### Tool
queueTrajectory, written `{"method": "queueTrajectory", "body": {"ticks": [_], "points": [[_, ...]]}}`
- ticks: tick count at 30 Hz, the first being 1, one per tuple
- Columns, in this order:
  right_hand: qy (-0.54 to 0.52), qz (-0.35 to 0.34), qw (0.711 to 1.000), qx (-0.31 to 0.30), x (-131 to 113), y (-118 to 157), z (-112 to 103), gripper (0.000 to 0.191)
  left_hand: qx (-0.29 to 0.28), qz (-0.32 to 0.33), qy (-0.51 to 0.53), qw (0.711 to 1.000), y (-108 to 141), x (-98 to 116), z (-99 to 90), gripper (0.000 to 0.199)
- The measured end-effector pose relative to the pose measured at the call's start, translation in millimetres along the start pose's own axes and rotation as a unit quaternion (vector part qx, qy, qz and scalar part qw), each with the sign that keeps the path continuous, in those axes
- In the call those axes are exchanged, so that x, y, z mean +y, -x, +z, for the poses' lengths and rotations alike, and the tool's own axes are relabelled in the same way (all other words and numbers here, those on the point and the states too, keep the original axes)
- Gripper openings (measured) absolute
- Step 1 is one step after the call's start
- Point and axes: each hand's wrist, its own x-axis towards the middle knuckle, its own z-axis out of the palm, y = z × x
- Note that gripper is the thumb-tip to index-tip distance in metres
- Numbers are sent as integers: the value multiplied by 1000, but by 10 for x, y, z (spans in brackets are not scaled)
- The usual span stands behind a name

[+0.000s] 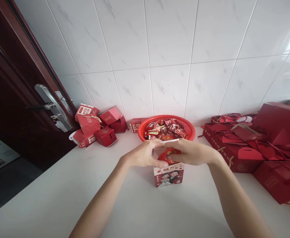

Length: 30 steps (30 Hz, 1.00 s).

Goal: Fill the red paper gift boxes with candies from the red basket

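Observation:
A small red and cream box (169, 177) with a cartoon couple on its front stands upright on the white table. Its top is open, and a red wrapped packet (169, 155) shows in the opening. My left hand (145, 153) curves around the box's upper left side, its fingers bent against the rim. From the right, my right hand (193, 152) reaches over the top, with fingers on the packet and partly hidden behind it. Just behind the hands is a red plastic basket (191, 129) holding several wrapped candies (176, 128).
Several small red boxes (105, 136) lie in a heap at the left back. On the right, a large red box (234, 155) and more red boxes (278, 122) are piled up. A tiled wall (169, 86) rises behind; a dark door (18, 82) is at the left.

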Motion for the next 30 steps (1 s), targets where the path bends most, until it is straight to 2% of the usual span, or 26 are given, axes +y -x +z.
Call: {"method": "queueTrajectory", "body": {"ticks": [5,11,14,16,18,21,26,30], "points": [[1,12,1000,-28,-2,56,-48,34,-20,-16,15,1000,-10,2,23,71],[81,48,995,-43,-50,25,-11,25,-26,-22,1,999,-8,19,36,72],[51,31,997,-43,-67,58,-22,23,-27,-13,-12,999,-14,18,37,52],[20,2,1000,-19,-67,95,-42,27,-29,-1,-16,999,-18,16,34,37],[14,-19,1000,12,-57,116,-54,26,-29,6,-17,999,-20,15,30,33],[38,-18,999,27,-39,90,-36,24,-31,12,-15,999,-16,13,23,43],[85,35,995,-42,-15,6,29,34,-44,11,-20,999,4,-21,17,59],[63,4,998,0,20,-5,53,33,-42,14,-22,999,16,-34,17,61]]}}
